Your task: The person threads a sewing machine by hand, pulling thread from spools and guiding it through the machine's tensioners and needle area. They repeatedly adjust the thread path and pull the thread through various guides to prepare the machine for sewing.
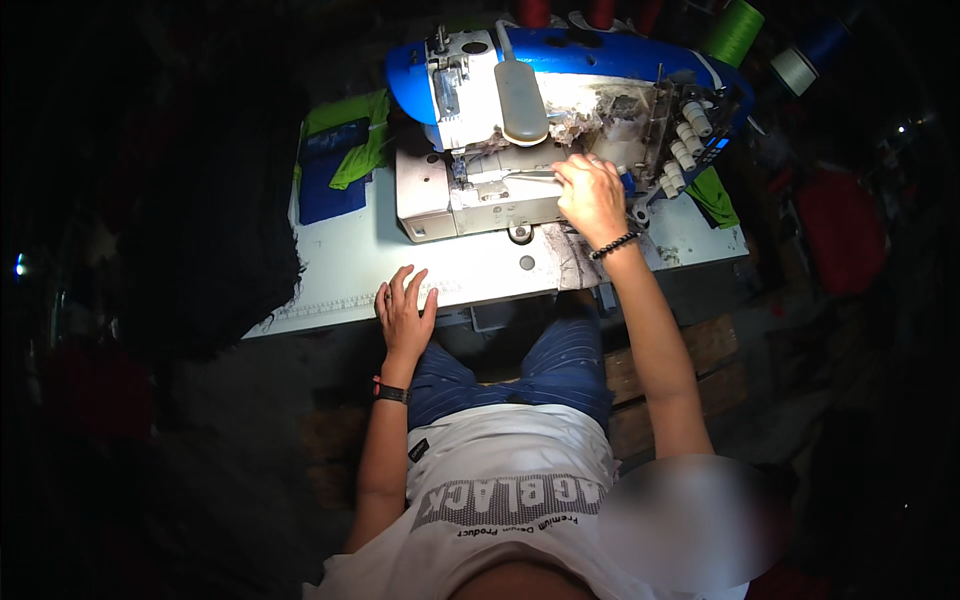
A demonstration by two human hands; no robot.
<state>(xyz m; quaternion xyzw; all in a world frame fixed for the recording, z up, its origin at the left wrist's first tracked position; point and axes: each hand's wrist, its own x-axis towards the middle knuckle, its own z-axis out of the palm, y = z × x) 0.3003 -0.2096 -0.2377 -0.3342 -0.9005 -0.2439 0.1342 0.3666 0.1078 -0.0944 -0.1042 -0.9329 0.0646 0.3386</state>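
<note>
A blue and white industrial sewing machine (590, 52) stands on the white table. My right hand (592, 195) reaches over the front of its bed, fingers pinched on slim metal tweezers (530, 176). The tweezers point left toward the needle and presser foot area (463, 172); whether their tips touch anything there is too small to tell. My left hand (405, 312) rests with its fingers spread on the near edge of the table, holding nothing. It lies in front of the machine, apart from it.
Lime green and blue fabric pieces (335, 195) lie left of the machine, near a dark cloth heap (230, 230). A green thread cone (735, 32) and a white one (793, 72) stand behind at right. A ruler strip (350, 304) runs along the table's (465, 270) front edge.
</note>
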